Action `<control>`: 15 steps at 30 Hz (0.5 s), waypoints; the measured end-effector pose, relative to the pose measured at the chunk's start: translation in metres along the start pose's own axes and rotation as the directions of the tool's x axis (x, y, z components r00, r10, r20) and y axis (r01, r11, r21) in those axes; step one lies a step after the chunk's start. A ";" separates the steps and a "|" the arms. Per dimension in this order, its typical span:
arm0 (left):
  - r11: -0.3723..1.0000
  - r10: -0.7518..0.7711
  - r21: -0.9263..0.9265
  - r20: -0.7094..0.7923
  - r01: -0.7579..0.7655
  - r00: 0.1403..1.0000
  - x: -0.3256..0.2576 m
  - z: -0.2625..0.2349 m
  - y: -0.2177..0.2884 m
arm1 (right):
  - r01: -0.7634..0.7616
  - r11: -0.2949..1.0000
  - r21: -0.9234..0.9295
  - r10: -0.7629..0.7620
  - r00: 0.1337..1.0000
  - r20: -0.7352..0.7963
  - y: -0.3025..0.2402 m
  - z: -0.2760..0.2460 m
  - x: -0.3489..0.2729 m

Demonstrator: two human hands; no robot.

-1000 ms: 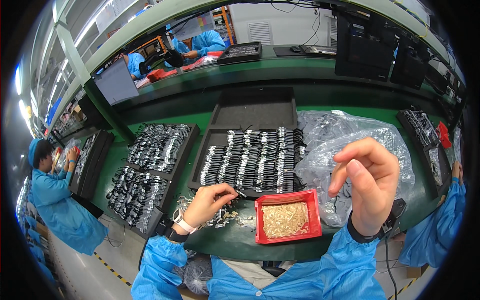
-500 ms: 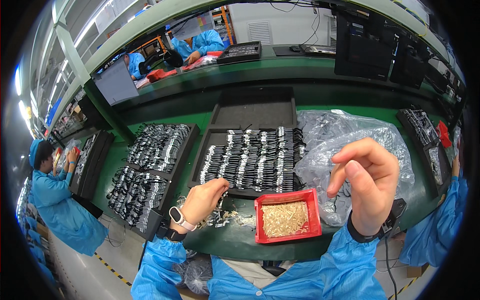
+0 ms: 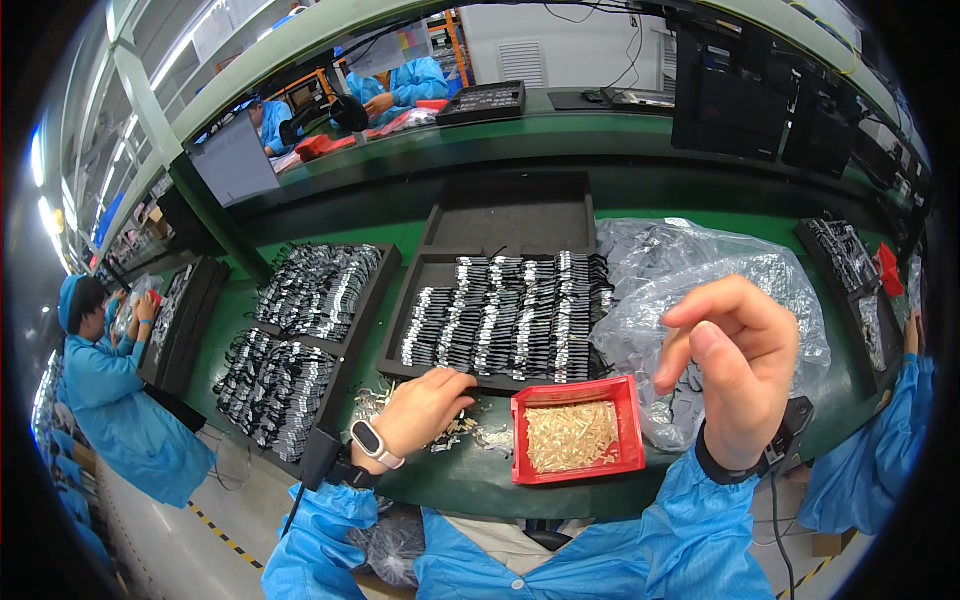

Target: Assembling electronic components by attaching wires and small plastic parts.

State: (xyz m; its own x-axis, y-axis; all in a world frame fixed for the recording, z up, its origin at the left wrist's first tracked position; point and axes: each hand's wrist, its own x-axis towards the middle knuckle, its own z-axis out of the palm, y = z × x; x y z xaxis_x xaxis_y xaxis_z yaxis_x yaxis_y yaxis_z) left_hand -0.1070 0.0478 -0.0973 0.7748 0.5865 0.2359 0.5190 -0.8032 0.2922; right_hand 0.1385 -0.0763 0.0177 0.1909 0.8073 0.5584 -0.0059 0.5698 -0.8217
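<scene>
My left hand (image 3: 422,408), with a pale smartwatch on its wrist, reaches over a loose pile of small metallic and pale parts (image 3: 372,400) on the bench. Its fingers are bent and slightly apart, with nothing visible in them. To its right stands a red bin (image 3: 628,425) holding many small, pale yellow, stick-like pieces (image 3: 570,437). My right hand (image 3: 745,355) is raised right of the bin, thumb and fingers curved and apart, apparently holding nothing. Behind the left hand, a black foam tray (image 3: 400,368) holds rows of black-and-silver strip-like parts (image 3: 520,315).
Another black tray (image 3: 375,290) at left carries more such parts. Clear plastic bags (image 3: 720,260) with dark pieces lie right of the middle tray. An open black box section (image 3: 505,215) is behind it. Co-workers in blue sit at left (image 3: 125,390), right (image 3: 870,450) and across.
My left hand has shifted slightly right and down over the pile, and its pinched fingers have spread. My right hand has stayed in place.
</scene>
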 end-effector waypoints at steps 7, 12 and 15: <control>0.999 -0.048 0.022 -0.015 0.048 0.999 -0.011 0.006 -0.009 | -0.003 1.000 0.008 0.003 1.000 -0.013 -0.001 0.001 -0.001; 0.996 -0.082 0.035 -0.026 0.083 0.996 -0.019 0.011 -0.017 | -0.032 0.999 -0.007 0.032 0.999 -0.008 -0.002 0.003 0.000; 0.994 -0.103 0.042 -0.036 0.105 0.994 -0.023 0.013 -0.022 | -0.032 0.999 -0.013 0.032 0.999 0.001 -0.001 0.004 0.001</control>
State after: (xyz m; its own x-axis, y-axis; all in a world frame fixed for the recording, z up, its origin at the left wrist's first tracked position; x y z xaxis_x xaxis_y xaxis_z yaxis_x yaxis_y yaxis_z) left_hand -0.1314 0.0510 -0.1211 0.7036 0.6697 0.2373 0.6121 -0.7410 0.2763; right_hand 0.1351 -0.0757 0.0192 0.1900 0.8253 0.5318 0.0010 0.5414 -0.8407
